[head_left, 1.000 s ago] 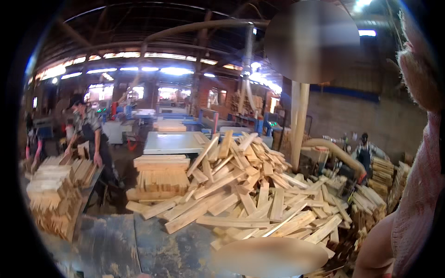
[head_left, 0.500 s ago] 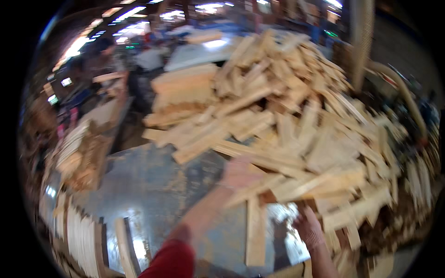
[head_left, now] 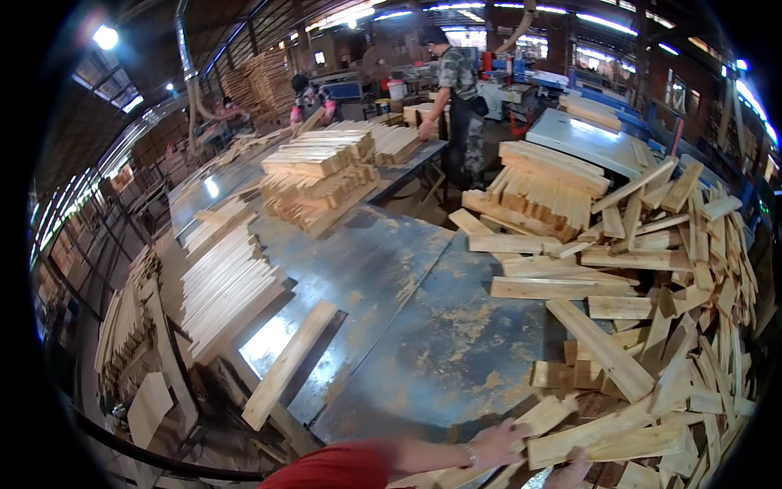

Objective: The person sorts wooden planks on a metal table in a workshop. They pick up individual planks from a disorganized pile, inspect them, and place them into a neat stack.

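At the lower edge, my left hand [head_left: 495,445] reaches in from the red sleeve, fingers stretched out at the end of a short wooden board [head_left: 549,414]. I cannot make out a firm hold on it. My right hand [head_left: 568,473] is blurred at the bottom edge, just below a longer pale board [head_left: 611,442]; its fingers are partly hidden. Both hands are at the near side of a loose pile of wooden boards [head_left: 603,346] that covers the right of the metal-topped table [head_left: 415,350]. One single wooden strip [head_left: 292,365] lies apart, nearer the left edge.
A row of strips [head_left: 224,281] lines the table's left side, with stacked boards [head_left: 318,159] beyond. Another neat stack [head_left: 546,191] sits beside the pile. A person in camouflage [head_left: 462,94] stands across, touching boards; another person [head_left: 309,102] is farther back. A pale machine table [head_left: 582,138] stands behind.
The view has swung left and up, bringing the far stacks and people into sight. In the picture, both hands are now lower and farther right, still by the pile.
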Available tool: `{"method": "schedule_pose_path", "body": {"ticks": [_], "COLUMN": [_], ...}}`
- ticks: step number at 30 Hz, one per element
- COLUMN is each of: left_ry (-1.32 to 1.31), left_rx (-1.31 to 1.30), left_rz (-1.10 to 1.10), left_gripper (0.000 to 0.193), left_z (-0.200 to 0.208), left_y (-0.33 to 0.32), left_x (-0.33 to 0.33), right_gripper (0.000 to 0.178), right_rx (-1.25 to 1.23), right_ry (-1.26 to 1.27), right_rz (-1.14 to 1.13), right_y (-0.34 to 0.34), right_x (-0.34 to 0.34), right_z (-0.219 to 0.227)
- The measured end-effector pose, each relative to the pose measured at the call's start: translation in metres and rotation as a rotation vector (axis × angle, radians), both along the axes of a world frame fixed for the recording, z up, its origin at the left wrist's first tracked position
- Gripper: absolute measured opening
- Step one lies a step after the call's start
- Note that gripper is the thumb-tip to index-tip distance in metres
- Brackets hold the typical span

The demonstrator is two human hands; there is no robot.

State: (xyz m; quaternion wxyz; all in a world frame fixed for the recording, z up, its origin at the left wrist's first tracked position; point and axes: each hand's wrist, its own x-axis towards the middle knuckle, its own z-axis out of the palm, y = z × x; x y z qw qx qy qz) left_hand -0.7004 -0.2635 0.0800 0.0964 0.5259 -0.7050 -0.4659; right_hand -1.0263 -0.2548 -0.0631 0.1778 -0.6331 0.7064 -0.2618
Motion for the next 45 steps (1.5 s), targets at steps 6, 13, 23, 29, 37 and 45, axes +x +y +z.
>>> {"method": "schedule_pose_path", "body": {"ticks": [6,13,23,29,37,45], "left_ry": [-0.024,-0.111,0.516,0.466,-0.302,0.229], "left_rx": [0.061,-0.222,0.121,0.041,-0.179,0.332], "left_rz": [0.489,0.538,1.045,0.702,0.400,0.551], "left_gripper": [0.098,0.027,0.040,0.037,0.046,0.053], "left_z": [-0.013,-0.100,-0.064,0.025,-0.042,-0.032], "left_y": [0.065,0.132,0.183,0.014,-0.131,-0.016], "left_x": [0.143,0.322,0.360,0.346,0.268,0.247], "right_gripper": [0.054,0.065,0.068,0.047,0.039,0.059], "right_rx": [0.059,0.405,0.561,0.367,0.507,0.394], "right_ry": [-1.082,-0.919,-1.092,-1.468,-1.681,-0.552], "right_rz": [-0.124,0.158,-0.058,-0.344,-0.247,0.062], "right_y": [0.023,0.013,0.042,-0.031,-0.092,-0.069], "right_x": [0.234,0.351,0.337,0.336,0.322,0.340], "right_z": [0.101,0.104,0.099,0.056,0.022,0.143]}}
